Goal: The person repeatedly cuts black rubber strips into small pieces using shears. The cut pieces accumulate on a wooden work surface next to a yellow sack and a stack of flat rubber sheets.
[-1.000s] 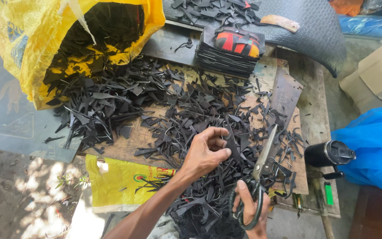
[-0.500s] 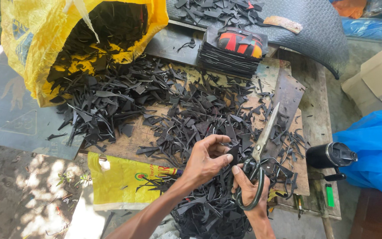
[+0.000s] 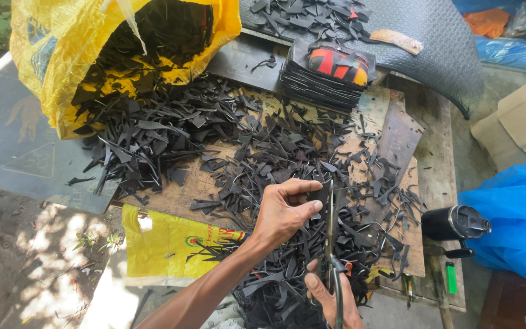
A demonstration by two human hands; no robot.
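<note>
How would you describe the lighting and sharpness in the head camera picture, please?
Head view: hard sunlight, bright on the yellow sack; dappled shade on the ground at lower left; black scraps crisp; left hand and scissors sharp, right hand cut by the frame edge.

A single head-worn camera is looking steeply down and forward at a wooden board [image 3: 397, 140], viewing it from close range. The yellow sack [image 3: 62, 55] is lying at the board's far left, the blue plastic sheet [image 3: 512, 225] to its right. Only the wearer's forearms are entering from the near edge, below the board.
</note>
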